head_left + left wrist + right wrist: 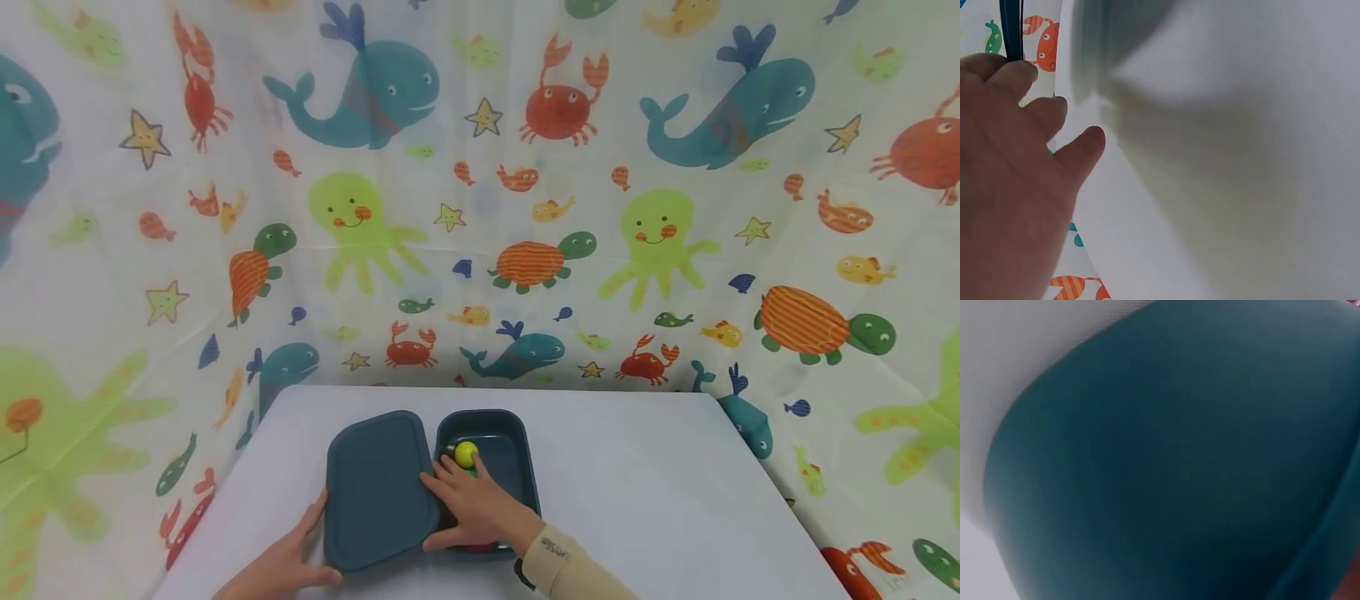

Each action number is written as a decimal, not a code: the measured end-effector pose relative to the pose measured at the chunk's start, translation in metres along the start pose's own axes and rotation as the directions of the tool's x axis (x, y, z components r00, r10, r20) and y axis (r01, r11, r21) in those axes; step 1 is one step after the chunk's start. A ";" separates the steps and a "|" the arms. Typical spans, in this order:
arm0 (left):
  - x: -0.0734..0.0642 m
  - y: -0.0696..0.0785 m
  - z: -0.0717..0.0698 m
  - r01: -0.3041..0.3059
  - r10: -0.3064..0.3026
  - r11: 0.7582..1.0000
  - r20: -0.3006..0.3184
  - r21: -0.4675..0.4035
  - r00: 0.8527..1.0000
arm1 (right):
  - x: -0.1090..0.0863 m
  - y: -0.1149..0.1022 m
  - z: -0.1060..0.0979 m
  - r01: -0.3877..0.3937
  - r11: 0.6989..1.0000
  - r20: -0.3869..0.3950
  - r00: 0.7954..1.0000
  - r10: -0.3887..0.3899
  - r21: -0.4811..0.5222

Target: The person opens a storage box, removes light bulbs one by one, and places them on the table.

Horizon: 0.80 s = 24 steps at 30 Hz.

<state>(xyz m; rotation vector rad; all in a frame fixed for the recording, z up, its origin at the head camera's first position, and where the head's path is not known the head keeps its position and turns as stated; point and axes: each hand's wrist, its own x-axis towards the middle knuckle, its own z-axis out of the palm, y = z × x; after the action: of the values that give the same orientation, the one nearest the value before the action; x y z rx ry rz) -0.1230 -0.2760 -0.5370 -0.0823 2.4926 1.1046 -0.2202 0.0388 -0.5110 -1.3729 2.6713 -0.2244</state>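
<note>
A dark blue-teal lid with rounded corners stands at a slant left of a matching box. My left hand holds the lid at its left edge; the left wrist view shows the lid's thin edge at the fingertips. My right hand reaches over the box's left half with its fingers spread, fingertips right by a yellow ball. Under the hand a bit of green and something red show in the box, mostly hidden. A teal surface fills the right wrist view.
The white table carries the box and lid. Behind and beside it hangs a curtain printed with sea animals. A dark strap end hangs by the right sleeve.
</note>
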 end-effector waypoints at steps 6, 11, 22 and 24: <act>0.005 -0.006 0.003 0.053 -0.053 0.999 -0.008 0.002 0.999 | 0.006 -0.004 0.000 0.016 1.000 -0.001 1.000 -0.016 -0.020; 0.008 -0.014 0.005 0.078 -0.077 0.997 -0.012 0.022 0.997 | 0.011 -0.006 0.003 0.046 0.997 -0.017 0.999 -0.047 -0.055; 0.010 -0.026 0.006 0.210 -0.210 0.977 0.000 0.047 0.978 | 0.022 -0.014 0.005 0.052 0.989 -0.002 0.999 -0.052 -0.136; 0.010 -0.027 0.005 0.202 -0.202 0.978 0.000 0.050 0.979 | 0.023 -0.015 0.005 0.051 0.987 0.000 0.999 -0.051 -0.152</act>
<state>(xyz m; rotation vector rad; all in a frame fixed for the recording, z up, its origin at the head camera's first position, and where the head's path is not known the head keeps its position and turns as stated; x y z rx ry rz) -0.1244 -0.2894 -0.5624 -0.3107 2.4415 0.9571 -0.2205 0.0107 -0.5139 -1.4856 2.7081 -0.0289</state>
